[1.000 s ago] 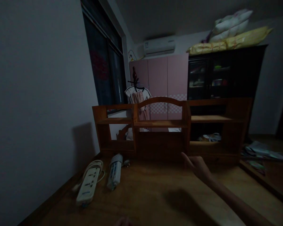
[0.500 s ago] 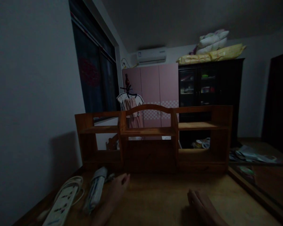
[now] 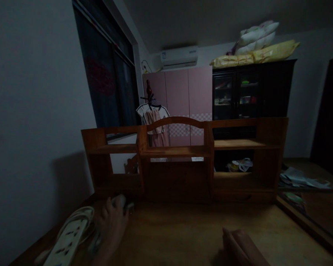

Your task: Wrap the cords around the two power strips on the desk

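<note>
My left hand (image 3: pixel 113 221) lies over a pale wrapped bundle (image 3: pixel 119 201), long and narrow, on the left of the wooden desk (image 3: pixel 177 232). Its fingers curl round the far part and cover most of it; the grip is dim and partly hidden. A small plug-like piece (image 3: pixel 131 207) sticks out just beyond the thumb. Left of this hand lies a white power strip (image 3: pixel 65 242) with its cord coiled at the far end. My right hand (image 3: pixel 240 245) rests low over the desk's right half, fingers pressed together, with nothing visible in them.
A wooden shelf unit (image 3: pixel 177 151) with several compartments stands along the desk's back. The wall (image 3: pixel 36 129) closes off the left side. A raised wooden edge (image 3: pixel 302 225) runs along the right, with plastic bags (image 3: pixel 302 177) beyond it. The room is dim.
My left hand has moved left and back from the bare desk onto the wrapped bundle. My right hand has barely moved, sitting slightly lower in view. The camera has shifted a little.
</note>
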A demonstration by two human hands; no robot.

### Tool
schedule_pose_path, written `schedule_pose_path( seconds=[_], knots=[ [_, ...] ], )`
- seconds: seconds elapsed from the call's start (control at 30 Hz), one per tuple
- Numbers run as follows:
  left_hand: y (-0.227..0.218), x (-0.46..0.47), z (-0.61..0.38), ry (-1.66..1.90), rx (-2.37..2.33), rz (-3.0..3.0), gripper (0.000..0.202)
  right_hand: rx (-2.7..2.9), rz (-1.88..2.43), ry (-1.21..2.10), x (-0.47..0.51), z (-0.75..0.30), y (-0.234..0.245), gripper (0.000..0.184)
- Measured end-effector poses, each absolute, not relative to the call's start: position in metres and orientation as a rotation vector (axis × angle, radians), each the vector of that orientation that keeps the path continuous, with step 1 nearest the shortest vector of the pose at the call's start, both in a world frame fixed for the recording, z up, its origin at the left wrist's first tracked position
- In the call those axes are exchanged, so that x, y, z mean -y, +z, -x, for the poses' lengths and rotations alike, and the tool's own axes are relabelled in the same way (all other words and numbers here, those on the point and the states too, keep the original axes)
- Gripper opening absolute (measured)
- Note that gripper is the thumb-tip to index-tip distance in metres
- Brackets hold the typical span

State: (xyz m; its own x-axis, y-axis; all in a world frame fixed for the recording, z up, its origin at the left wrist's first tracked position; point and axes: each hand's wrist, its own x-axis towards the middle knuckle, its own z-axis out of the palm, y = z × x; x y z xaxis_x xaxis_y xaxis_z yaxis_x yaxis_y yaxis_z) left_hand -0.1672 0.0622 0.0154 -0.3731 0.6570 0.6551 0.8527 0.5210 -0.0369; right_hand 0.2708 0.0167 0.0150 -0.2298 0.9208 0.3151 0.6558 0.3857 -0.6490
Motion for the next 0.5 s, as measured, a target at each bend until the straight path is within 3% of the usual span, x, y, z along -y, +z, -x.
schedule_pose_path(
  seconds=[0.1, 0.3, 0.5],
  knots=[
    [0.004, -0.063, 0.187, -0.327, 2.234, 1.157, 0.056, 2.029, 1.279, 0.504, -0.012, -0.267, 0.018, 0.070],
    [-0.004, -0.061, 0.211, -0.204, 2.388, 1.316, 0.050, 2.050, 1.209, 0.442, -0.007, -0.266, 0.021, 0.067],
    [-0.004, -0.053, 0.222, -0.290, 2.366, 1.377, 0.050, 2.064, 1.213, 0.485, -0.015, -0.271, 0.015, 0.071]
  ],
)
